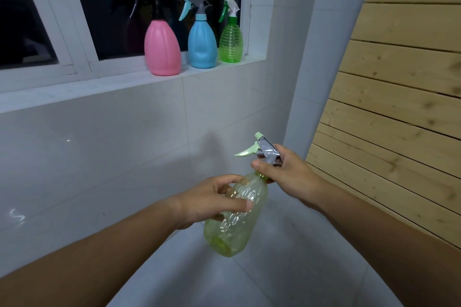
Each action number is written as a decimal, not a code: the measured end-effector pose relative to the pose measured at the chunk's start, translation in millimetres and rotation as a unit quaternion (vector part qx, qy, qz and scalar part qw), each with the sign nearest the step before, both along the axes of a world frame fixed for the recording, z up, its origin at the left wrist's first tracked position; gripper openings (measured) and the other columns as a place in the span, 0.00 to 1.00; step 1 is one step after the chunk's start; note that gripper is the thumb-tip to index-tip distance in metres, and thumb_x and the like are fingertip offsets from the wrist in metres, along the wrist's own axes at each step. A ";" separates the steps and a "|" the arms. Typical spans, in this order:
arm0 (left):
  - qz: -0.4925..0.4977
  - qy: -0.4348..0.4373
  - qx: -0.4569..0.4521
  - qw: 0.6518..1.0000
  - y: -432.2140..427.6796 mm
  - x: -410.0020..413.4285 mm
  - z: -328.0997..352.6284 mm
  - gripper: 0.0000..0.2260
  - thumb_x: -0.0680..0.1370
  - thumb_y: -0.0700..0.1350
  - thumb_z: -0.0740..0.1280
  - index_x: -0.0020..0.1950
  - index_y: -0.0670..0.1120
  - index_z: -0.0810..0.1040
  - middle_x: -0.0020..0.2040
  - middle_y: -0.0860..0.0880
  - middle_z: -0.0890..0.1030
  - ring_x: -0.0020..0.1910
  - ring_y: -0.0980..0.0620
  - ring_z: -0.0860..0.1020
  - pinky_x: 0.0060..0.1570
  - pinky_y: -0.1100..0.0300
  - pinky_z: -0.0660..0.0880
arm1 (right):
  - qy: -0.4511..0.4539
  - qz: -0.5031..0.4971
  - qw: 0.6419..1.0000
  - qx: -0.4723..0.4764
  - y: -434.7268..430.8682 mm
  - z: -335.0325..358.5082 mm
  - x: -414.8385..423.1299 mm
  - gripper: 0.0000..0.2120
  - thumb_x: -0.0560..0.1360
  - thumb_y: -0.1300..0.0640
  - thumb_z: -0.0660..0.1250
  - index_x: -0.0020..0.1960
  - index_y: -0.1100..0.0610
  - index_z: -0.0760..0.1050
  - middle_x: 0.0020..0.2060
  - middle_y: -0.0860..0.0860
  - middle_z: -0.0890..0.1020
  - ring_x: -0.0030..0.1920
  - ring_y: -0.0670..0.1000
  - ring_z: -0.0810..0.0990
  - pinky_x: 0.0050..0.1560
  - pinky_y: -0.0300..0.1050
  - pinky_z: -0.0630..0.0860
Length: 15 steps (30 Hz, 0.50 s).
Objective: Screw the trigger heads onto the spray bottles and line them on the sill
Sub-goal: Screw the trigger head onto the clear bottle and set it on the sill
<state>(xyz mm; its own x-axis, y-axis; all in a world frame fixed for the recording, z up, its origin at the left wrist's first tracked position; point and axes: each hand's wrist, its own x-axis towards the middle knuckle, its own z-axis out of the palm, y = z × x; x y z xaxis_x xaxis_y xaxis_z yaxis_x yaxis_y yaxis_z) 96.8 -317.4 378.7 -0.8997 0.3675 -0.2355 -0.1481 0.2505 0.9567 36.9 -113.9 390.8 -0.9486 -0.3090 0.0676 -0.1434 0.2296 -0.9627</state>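
My left hand [214,200] grips the body of a clear yellow-green spray bottle [232,227], held tilted in mid-air below the sill. My right hand [287,172] is closed around the grey and pale-green trigger head [264,151] sitting on the bottle's neck. Three bottles stand in a row on the white window sill [99,85]: a pink one [163,48] with a dark trigger head, a blue one [201,42] with a blue-grey head, and a small green ribbed one [231,42] with a white-green head.
Dark window panes with white frames sit behind the sill. White tiled wall below, a white column [324,57] to the right, and a wooden plank wall [399,107] at far right. Grey tiled floor lies underneath.
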 end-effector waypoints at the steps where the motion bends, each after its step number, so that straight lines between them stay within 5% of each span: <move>1: 0.002 0.001 -0.002 1.000 0.4 -0.2 0.6 0.22 0.66 0.54 0.79 0.60 0.58 0.82 0.58 0.43 0.85 0.51 0.51 0.83 0.55 0.49 0.77 | -0.002 0.003 1.000 -0.012 0.4 0.2 -0.8 0.16 0.73 0.51 0.73 0.58 0.51 0.76 0.48 0.49 0.82 0.45 0.46 0.83 0.48 0.47 0.82; 5: 0.017 0.006 0.004 1.000 0.5 -2.5 1.4 0.24 0.65 0.53 0.79 0.61 0.58 0.82 0.60 0.42 0.83 0.51 0.50 0.83 0.56 0.47 0.77 | -0.065 0.077 0.986 -0.129 4.6 6.8 -2.2 0.16 0.71 0.60 0.71 0.58 0.55 0.75 0.45 0.51 0.83 0.43 0.48 0.83 0.44 0.41 0.80; 10: 0.012 0.007 0.000 1.000 2.5 -2.1 -1.1 0.21 0.69 0.49 0.79 0.61 0.56 0.82 0.61 0.40 0.83 0.53 0.45 0.84 0.62 0.41 0.78 | -0.009 0.012 1.000 -0.021 1.3 2.4 -1.9 0.13 0.73 0.52 0.73 0.56 0.50 0.76 0.48 0.51 0.83 0.44 0.46 0.84 0.46 0.42 0.82; 15: 0.020 0.008 0.016 1.000 1.9 -4.9 -0.6 0.21 0.69 0.49 0.79 0.61 0.57 0.82 0.54 0.45 0.85 0.50 0.49 0.84 0.58 0.46 0.78 | -0.055 0.072 0.988 -0.123 4.8 8.0 -4.2 0.13 0.73 0.62 0.71 0.56 0.54 0.77 0.43 0.51 0.84 0.43 0.49 0.84 0.44 0.42 0.80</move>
